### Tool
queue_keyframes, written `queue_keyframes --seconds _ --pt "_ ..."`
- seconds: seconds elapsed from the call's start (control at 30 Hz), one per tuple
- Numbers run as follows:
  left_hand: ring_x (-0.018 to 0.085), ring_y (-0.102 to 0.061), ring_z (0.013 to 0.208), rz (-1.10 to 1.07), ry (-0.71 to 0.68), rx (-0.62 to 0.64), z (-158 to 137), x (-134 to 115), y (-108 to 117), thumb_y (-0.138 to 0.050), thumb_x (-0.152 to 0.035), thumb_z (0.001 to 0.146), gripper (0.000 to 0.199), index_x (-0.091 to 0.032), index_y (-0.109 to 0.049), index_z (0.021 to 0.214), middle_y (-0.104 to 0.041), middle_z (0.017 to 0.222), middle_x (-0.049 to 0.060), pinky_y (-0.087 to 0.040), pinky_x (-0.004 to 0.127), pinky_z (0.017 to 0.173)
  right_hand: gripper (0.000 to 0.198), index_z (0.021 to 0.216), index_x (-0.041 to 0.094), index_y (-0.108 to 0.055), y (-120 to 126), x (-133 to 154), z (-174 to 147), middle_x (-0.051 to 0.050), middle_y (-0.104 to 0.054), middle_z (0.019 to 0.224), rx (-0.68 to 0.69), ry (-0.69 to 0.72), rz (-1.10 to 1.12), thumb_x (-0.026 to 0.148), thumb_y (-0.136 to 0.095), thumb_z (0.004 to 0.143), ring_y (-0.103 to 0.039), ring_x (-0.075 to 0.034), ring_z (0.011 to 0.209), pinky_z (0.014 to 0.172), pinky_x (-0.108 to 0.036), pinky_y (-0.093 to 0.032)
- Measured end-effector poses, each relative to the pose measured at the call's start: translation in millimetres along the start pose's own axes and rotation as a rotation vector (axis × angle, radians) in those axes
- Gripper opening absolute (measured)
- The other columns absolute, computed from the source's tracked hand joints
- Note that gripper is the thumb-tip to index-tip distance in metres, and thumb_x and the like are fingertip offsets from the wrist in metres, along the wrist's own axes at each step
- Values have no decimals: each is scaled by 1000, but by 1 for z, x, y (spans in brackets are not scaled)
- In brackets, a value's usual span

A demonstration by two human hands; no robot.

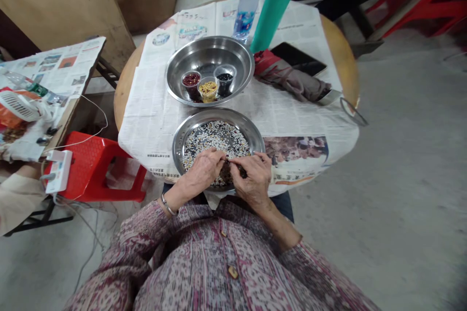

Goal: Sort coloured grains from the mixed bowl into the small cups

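My left hand [205, 167] and my right hand [254, 176] meet over the near side of a shallow steel dish [256, 142]. Their fingertips are pinched close together around something dark and small that I cannot make out. Mixed grains [215, 138], mostly white with some yellow and dark ones, are spread across the dish. Behind it stands a larger steel basin [172, 70]. Inside that are three clear plastic cups: one of dark red beans [191, 79], one of yellow kernels [208, 87] and one of black beans [224, 77].
Newspaper [146, 107] covers the round table. A water bottle [245, 14], a green tumbler [275, 9], a folded umbrella [292, 77] and a dark flat device [297, 60] are on it. Left are a red stool [89, 167], a power strip [59, 171] and a side table with a small fan [20, 106].
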State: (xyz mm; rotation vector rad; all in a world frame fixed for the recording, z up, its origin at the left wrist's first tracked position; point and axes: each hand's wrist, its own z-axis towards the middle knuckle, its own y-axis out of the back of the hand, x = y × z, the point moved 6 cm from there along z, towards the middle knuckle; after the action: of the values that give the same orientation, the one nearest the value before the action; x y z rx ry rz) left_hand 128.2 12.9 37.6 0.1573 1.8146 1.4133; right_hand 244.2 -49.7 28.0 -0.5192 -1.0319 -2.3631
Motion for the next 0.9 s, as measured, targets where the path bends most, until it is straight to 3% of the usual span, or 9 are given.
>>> queue_keyframes --seconds 0.1,0.2,0.3,0.4,0.5,0.67,0.8,0.9 --pt "17 -62 88 -138 -5 -99 -2 1 9 -54 -10 93 12 -15 -66 94 -68 91 5 -50 33 88 10 85 23 -65 0 0 0 3 -72 75 3 6 -5 14 -62 84 -62 -16 72 97 -39 -40" --pt "13 -61 77 -439 123 -182 -5 10 21 -61 -12 88 8 -16 -69 89 -69 83 2 -51 29 80 9 85 23 -65 0 1 -1 3 -71 75 -5 10 -11 14 -62 85 -62 -16 72 97 -38 -40" --pt "10 -58 66 -877 306 -177 -11 21 24 -64 -20 86 10 -15 -71 92 -66 73 0 -50 25 69 9 84 23 -66 -1 0 -2 3 -71 75 -6 6 -12 14 -63 85 -63 -15 73 97 -38 -40" --pt "9 -58 68 -1309 452 -163 -15 28 21 -64 -22 85 13 -13 -71 91 -67 77 2 -49 24 68 10 85 23 -66 -2 -1 -2 3 -72 75 0 2 -11 14 -63 84 -63 -15 73 97 -38 -40" --pt "9 -60 72 -1520 530 -174 -17 34 17 -68 -24 82 13 -12 -72 86 -67 81 5 -49 23 71 10 84 23 -66 -2 0 -2 3 -72 75 -6 5 -12 14 -63 83 -63 -15 72 96 -38 -40" --pt "7 -57 69 -1451 471 -149 -17 33 15 -69 -26 83 13 -14 -72 88 -65 78 2 -45 21 66 10 84 23 -66 0 1 -1 3 -73 76 -12 8 -9 14 -63 84 -64 -16 72 96 -39 -40" --pt "9 -54 64 -1021 321 -117 -14 26 20 -62 -25 87 16 -17 -74 92 -66 74 0 -44 23 64 10 87 23 -66 0 -1 -3 2 -74 78 -44 12 -3 14 -63 85 -65 -16 73 95 -38 -42" --pt "14 -63 79 -656 185 -104 -10 17 23 -60 -22 87 16 -17 -75 91 -73 86 3 -49 28 79 13 92 23 -66 0 -3 -4 1 -74 82 -75 8 14 13 -60 86 -66 -16 76 94 -37 -43"
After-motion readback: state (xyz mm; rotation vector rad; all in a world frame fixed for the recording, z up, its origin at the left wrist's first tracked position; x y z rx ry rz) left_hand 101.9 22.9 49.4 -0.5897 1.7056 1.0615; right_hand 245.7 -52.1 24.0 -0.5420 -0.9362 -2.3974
